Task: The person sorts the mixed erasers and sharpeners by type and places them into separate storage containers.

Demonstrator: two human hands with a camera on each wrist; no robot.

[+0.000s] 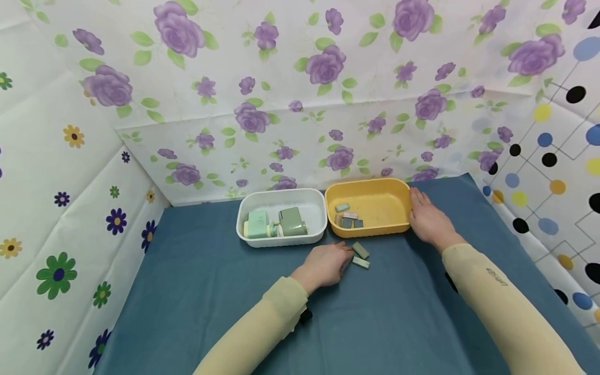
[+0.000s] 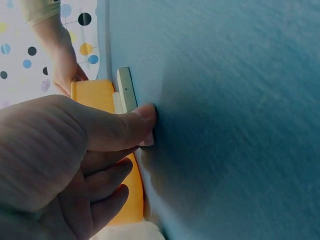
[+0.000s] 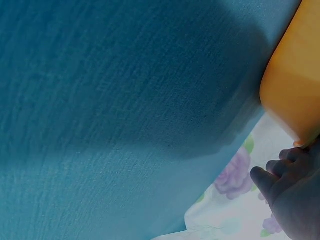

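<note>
In the head view my left hand point(image 1: 325, 264) is low over the table, just in front of the yellow bin point(image 1: 382, 208). Its thumb and forefinger pinch a small pinkish block point(image 2: 148, 140), mostly hidden by the thumb in the left wrist view. Just beyond the fingertips lie a grey-green block point(image 1: 360, 250) and a paler green block point(image 1: 361, 263). My right hand point(image 1: 430, 219) rests against the bin's right end, its fingers extended along the wall. Several small blocks, among them a pale green one point(image 1: 342, 207), lie in the bin's left part.
A white bin point(image 1: 320, 219) stands directly left of the yellow one. It contains a mint-green bottle-like item point(image 1: 258, 224) and a darker green one point(image 1: 291, 222). Blue cloth point(image 1: 187, 302) covers the table. A flowered sheet point(image 1: 290, 130) hangs behind the bins.
</note>
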